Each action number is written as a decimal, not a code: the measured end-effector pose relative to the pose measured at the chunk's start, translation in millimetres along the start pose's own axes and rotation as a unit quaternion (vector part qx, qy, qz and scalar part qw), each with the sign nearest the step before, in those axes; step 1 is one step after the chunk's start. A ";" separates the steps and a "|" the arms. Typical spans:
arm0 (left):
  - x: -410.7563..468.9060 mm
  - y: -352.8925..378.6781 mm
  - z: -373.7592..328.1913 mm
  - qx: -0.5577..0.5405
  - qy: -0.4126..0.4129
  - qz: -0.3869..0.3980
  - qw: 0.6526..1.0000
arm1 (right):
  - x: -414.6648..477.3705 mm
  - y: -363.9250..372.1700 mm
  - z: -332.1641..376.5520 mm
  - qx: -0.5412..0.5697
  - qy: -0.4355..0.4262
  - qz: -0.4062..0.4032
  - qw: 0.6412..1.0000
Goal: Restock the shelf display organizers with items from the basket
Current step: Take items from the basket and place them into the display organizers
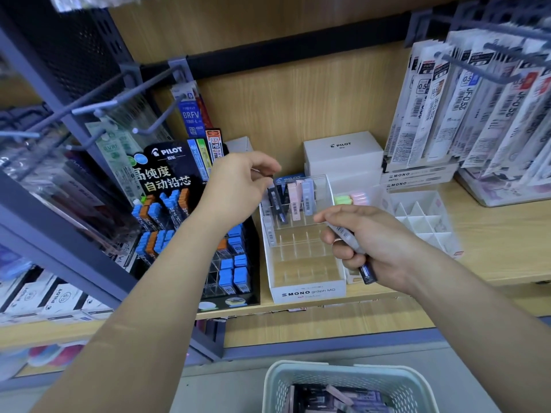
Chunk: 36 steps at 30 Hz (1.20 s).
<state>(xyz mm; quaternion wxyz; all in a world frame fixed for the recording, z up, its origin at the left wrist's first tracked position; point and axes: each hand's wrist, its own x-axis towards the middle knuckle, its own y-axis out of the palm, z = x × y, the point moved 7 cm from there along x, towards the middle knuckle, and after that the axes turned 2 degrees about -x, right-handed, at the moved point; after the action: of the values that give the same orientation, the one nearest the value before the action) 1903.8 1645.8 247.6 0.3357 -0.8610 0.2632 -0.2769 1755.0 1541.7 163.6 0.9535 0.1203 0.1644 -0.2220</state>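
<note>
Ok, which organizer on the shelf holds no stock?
The white grid organizer behind the right hand: its cells are bare. The MONO graph MG organizer holds a few mechanical pencils, the black PILOT display lead cases.

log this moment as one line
left hand pinches dark pencil in organizer back row | right hand grips pencils | front rows mostly bare | basket holds stock

Basket (pixel 351 381), six o'clock, is cut off. Left hand (pixel 238 186) hides the top of a dark pen (pixel 276 201). Right hand (pixel 372 242) hides pens (pixel 367 272) midway.
</note>
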 end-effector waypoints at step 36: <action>0.0 10.3 9.5 0.075 -0.003 -0.013 0.997 | 16.9 -3.1 34.1 -0.110 -0.081 -0.027 0.990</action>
<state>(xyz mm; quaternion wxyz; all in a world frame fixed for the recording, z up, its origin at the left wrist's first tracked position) 1907.3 1643.4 234.3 0.3967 -0.8377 0.2289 -0.2975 1776.8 1522.2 188.2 0.9648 -0.0082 0.1130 -0.2372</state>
